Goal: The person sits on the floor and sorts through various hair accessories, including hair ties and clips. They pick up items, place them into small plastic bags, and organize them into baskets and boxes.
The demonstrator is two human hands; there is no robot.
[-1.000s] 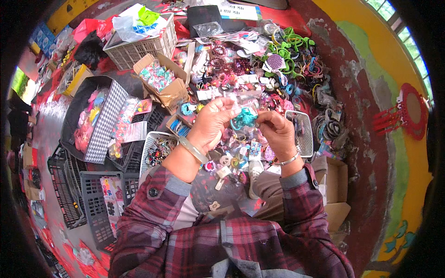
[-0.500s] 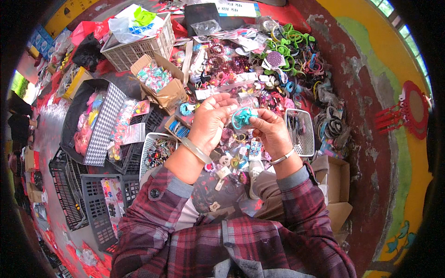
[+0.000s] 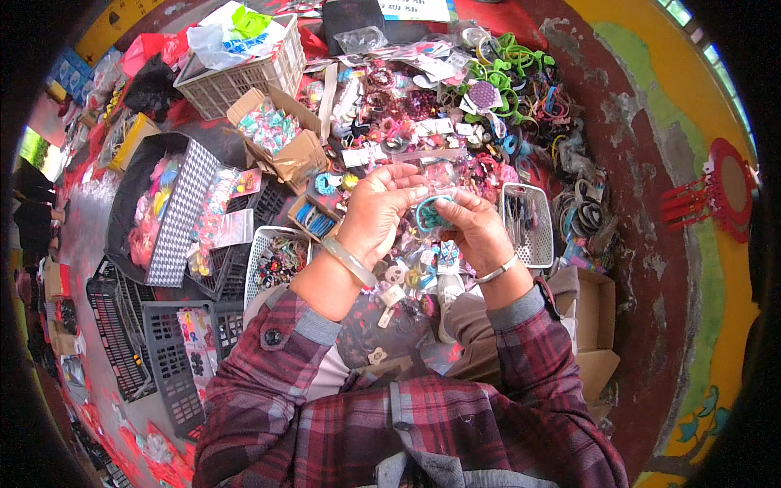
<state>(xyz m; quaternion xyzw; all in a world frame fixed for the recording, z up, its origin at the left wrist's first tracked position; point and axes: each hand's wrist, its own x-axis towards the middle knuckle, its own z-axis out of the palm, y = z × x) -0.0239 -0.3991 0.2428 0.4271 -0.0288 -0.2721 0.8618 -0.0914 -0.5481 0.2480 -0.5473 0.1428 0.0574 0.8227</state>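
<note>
In front of my chest, both hands meet over the piled accessories. A teal hair tie point(image 3: 426, 216) with a looped band is pinched in the fingers of my right hand point(image 3: 478, 232). My left hand point(image 3: 376, 207), thumb and fingers drawn together, grips what looks like a small clear plastic bag point(image 3: 442, 174), just above the hair tie. The bag's lower edge is hidden by the fingers. Beneath the hands lies a heap of hair accessories point(image 3: 407, 106) in pink, red and white.
White baskets stand left point(image 3: 259, 256) and right point(image 3: 547, 244) of my hands. A cardboard box point(image 3: 297, 163) of wrapped pieces and a houndstooth-sided bin point(image 3: 181, 220) lie to the left. Green headbands point(image 3: 512, 61) pile up at the far right. An open carton point(image 3: 596, 325) sits by my right elbow.
The teal hair tie has turned and dropped slightly between my hands, more covered by my right fingers. My hands have come closer together, and the clear plastic shows above them.
</note>
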